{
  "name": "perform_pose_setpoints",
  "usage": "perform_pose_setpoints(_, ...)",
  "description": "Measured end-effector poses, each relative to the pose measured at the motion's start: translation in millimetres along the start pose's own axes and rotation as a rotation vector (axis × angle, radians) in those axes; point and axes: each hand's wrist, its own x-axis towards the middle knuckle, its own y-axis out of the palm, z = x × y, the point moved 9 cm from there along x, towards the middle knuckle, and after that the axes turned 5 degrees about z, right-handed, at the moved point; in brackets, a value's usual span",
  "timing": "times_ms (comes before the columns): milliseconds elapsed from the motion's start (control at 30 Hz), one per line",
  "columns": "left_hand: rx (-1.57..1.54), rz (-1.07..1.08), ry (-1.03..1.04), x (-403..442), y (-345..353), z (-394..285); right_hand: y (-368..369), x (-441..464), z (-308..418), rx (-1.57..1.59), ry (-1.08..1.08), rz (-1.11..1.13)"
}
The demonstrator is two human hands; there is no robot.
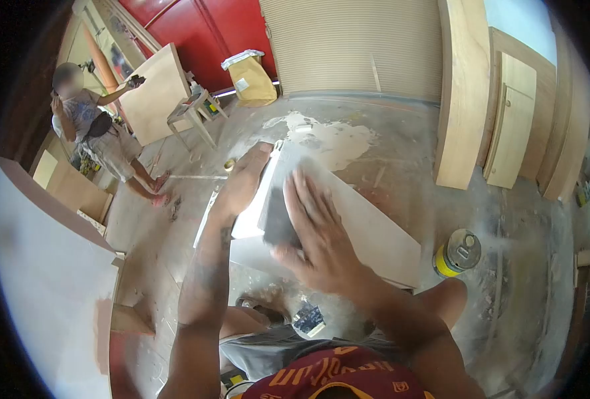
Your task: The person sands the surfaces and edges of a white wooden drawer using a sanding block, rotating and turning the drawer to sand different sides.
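A white box-like panel piece [375,239] stands in front of me, between my arms. My left hand [245,179] rests on its upper left edge, the fingers wrapped over that edge. Against the top surface lies a dark grey block or sheet [280,223], pressed under my right hand [315,229]. The fingers of my right hand are extended along the dark piece and slightly blurred. Its thumb is at the near end of the dark piece.
Another person [99,126] stands at the left beside a wooden panel [152,93] and a small table [192,113]. A can [461,251] sits on the floor to the right. Wooden doors [511,120] lean at the right. White spill [341,143] marks the floor.
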Motion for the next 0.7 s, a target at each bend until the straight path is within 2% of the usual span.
perform_pose_setpoints(67, -0.037, -0.102, -0.033, -6.1, 1.8, -2.3, -10.7, 30.5, -18.1, -0.021, 0.113, -0.075)
perform_pose_setpoints(133, 0.033, -0.126, 0.009, -9.0, 3.7, -6.5, -12.2, 48.0, -30.4, -0.229, 0.022, -0.188)
perform_pose_setpoints(167, 0.071, -0.146, 0.027, -7.4, 2.2, -4.9, -13.5, 51.9, -45.5, -0.026, 0.103, -0.237)
perform_pose_setpoints(200, 0.109, -0.166, 0.043, -5.7, 0.6, -3.3, -13.6, 45.9, -47.5, -0.032, 0.105, -0.239)
perform_pose_setpoints(233, 0.146, -0.188, 0.059, -4.2, -1.0, -1.8, -11.3, 39.6, -39.1, 0.023, 0.094, -0.139)
perform_pose_setpoints(300, -0.101, -0.084, 0.028, 0.1, 2.6, 10.6, -0.5, 17.4, -8.0, 0.117, 0.069, 0.041)
perform_pose_setpoints(367, -0.198, -0.050, -0.021, 3.8, 2.1, 25.0, -4.7, -6.9, 33.5, 0.161, 0.053, 0.039)
perform_pose_setpoints(433, -0.262, -0.040, -0.064, -0.8, 3.0, 20.1, -1.0, -5.1, 31.8, 0.127, 0.045, 0.016)
perform_pose_setpoints(500, -0.170, -0.089, -0.023, -7.6, 0.0, 2.5, -3.3, 19.1, 6.0, 0.037, 0.114, 0.012)
perform_pose_setpoints(567, -0.078, -0.140, 0.015, -11.4, -5.5, 1.8, 5.5, 49.2, -31.2, 0.137, 0.303, 0.041)
perform_pose_setpoints(633, 0.000, -0.108, 0.081, -8.4, -9.8, 8.9, 13.0, 48.5, -24.4, 0.117, 0.294, 0.098)
perform_pose_setpoints(700, -0.012, -0.148, 0.058, -10.8, -16.5, 9.2, 9.8, 20.9, 23.9, 0.085, 0.122, 0.068)
